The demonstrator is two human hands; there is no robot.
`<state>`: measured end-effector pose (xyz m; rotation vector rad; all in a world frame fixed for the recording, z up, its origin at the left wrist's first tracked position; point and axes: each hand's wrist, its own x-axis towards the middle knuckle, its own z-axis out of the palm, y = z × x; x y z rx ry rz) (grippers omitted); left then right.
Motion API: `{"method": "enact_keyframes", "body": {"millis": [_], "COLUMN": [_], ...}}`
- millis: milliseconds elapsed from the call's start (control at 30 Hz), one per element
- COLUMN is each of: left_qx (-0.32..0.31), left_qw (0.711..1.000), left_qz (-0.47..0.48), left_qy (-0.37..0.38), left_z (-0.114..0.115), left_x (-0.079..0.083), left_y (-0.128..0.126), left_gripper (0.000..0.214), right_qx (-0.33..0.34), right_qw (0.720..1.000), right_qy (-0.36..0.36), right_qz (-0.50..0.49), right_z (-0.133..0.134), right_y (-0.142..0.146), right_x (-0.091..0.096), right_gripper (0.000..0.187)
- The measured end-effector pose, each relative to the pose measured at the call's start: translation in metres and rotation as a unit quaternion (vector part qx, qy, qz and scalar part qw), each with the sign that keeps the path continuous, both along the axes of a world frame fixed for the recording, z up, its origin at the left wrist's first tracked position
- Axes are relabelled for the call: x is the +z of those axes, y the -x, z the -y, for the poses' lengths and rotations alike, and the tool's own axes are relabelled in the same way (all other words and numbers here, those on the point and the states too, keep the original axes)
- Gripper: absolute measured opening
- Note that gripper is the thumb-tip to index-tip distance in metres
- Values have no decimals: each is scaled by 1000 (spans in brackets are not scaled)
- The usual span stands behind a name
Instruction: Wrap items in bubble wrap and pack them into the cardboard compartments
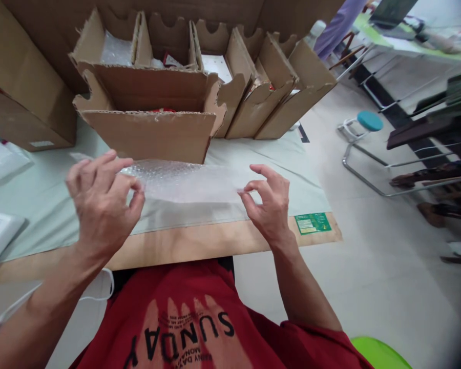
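Note:
A clear bubble wrap bag (188,182) stretches between my two hands above the front of the table. My left hand (105,197) pinches its left end between thumb and forefinger, with the other fingers raised. At the opposite end, my right hand (267,202) has thumb and fingertip pressed together on the bag's corner. Right behind the bag stands an open cardboard bin (149,134) with something red just showing inside; the rest of its contents is hidden.
Several cardboard bins (230,110) stand in a row at the back, one holding bubble wrap (116,49). A large carton (26,87) is at the left, bubble wrap packing (2,161) and a white box (0,236) nearer. A teal stool (370,121) stands on the floor at right.

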<state>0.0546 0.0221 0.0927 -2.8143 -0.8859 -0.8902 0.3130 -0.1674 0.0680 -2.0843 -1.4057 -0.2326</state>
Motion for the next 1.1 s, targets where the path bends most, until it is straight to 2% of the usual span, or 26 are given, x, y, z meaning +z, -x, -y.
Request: {"method": "enact_keyframes", "body": {"millis": [100,167,200,267,333,433,567,667,767,833,933,1000,1100], "left_qx": [4,-30,-45,-42,-7,-1,7,34,25,7,-5,1,4], "left_qw": [995,978,968,954,948,936,956,968,968,965,961,960,959], "left_qz": [-99,-192,-230,-266,-275,-298,-266,-223,-202,-201,-207,-203,-200], "left_qy": [24,72,94,128,158,186,126,113,146,165,185,193,200], "left_z": [15,21,22,23,22,21,21,20,25,30,36,36,33], "left_x": [-8,-20,-25,-29,-25,-17,-14,-20,-36,-52,-77,-90,-99], "left_y": [29,47,55,65,69,70,73,63,36,15,-6,-9,-5], "left_gripper": [10,18,23,38,51,57,49,44,50,52,55,57,58], "right_qx": [99,165,178,170,166,199,202,168,129,148,225,235,149], "right_qw": [993,981,978,980,980,966,950,957,976,978,956,948,960], "right_qy": [64,100,104,90,84,127,200,193,143,139,187,215,237], "right_qz": [5,-19,-33,-57,-74,-101,-128,-138,-101,-56,-3,19,30], "right_z": [21,33,38,42,40,32,31,30,6,-23,-63,-68,-41], "right_y": [6,6,6,6,9,12,4,2,25,51,74,64,22], "right_x": [6,4,3,2,4,6,-4,-16,-25,-33,-52,-65,-75], "right_gripper": [8,14,18,24,31,42,49,45,39,38,46,51,56]}}
